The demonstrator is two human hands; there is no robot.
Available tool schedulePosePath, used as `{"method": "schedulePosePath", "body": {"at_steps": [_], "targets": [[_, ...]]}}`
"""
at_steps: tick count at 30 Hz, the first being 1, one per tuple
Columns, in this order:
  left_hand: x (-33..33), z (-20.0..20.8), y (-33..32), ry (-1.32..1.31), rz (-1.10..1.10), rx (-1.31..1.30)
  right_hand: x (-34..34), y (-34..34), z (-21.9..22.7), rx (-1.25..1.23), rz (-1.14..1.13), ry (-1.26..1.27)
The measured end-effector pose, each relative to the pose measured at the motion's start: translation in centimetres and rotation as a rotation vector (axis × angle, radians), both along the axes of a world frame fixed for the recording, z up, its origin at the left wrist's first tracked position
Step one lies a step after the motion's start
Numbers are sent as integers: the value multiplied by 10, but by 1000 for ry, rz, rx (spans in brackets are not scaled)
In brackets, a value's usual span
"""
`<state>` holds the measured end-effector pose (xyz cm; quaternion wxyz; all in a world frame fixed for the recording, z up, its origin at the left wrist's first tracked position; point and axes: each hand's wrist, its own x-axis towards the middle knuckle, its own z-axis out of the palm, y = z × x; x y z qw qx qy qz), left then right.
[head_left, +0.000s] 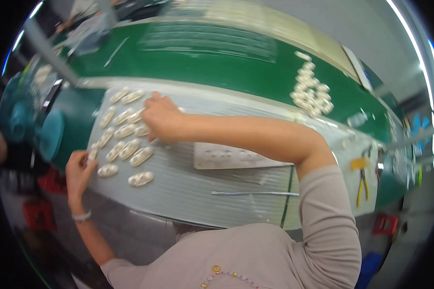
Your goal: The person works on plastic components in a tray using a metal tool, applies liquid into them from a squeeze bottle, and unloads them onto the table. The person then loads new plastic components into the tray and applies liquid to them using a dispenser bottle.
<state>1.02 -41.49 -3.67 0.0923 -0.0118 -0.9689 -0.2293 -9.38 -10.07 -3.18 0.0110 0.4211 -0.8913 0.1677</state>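
Note:
Small white oval pieces point(141, 178) with a dark detail on top lie in rough rows on the left part of a grey ribbed mat point(178, 192). At the mat's left edge my left hand point(78, 173) has its thumb and fingers closed about one such white oval piece point(93, 152). My right forearm crosses the mat, and my right hand point(163, 117) is at the right side of the group. Its fingers are curled down among the pieces, next to a white oval piece point(136, 116). What sits between those fingertips is hidden and slightly blurred.
A white moulded tray point(222, 156) lies partly under my right forearm. A thin rod point(253, 193) is nearer me. Yellow-handled pliers point(362, 188) lie at the right, and a heap of white pieces point(311, 91) at the far right. Clear plastic trays point(207, 41) are behind; a teal fan point(29, 120) stands left.

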Motion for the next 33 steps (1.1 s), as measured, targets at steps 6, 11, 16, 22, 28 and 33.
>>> {"method": "schedulePosePath", "body": {"at_steps": [6,11,16,22,28,33], "targets": [[-7,42,42,37,124,-18,20,160,73,112,-204,139],[-70,91,214,123,-598,98,23,359,78,258,-936,-29],[-142,60,365,107,-1100,30,-33,430,1,58,-1250,-48],[-162,9,524,-52,-1104,-64,-84,442,-28,4,-1170,20],[-190,-3,562,-78,-994,18,-116,457,-56,-17,-1182,24],[-212,-16,562,7,-1079,72,-112,419,-63,-149,-1184,186]]}}
